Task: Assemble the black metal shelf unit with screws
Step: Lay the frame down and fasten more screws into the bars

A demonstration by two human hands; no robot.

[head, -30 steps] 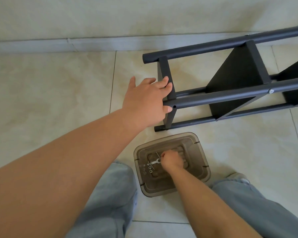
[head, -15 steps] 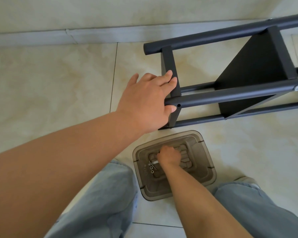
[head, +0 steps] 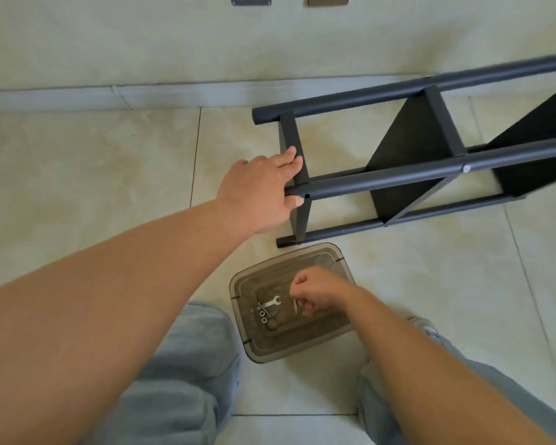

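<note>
The black metal shelf unit lies on its side on the tiled floor, with its tube ends pointing left. My left hand grips the near upper tube at its end, fingers over the crossbar and thumb under the tube beside a screw hole. Below it stands a smoky see-through plastic tub. My right hand hovers inside the tub, curled, and pinches a small silver screw. A silver wrench and several washers lie on the tub's bottom.
The wall and its baseboard run along the back, close behind the shelf unit. My knees in light jeans flank the tub. Open tiled floor lies to the left and to the right of the tub.
My right hand has lifted off the tub's bottom and shifted right with a small silver screw pinched in it, which uncovers the wrench. My left hand keeps its hold on the tube.
</note>
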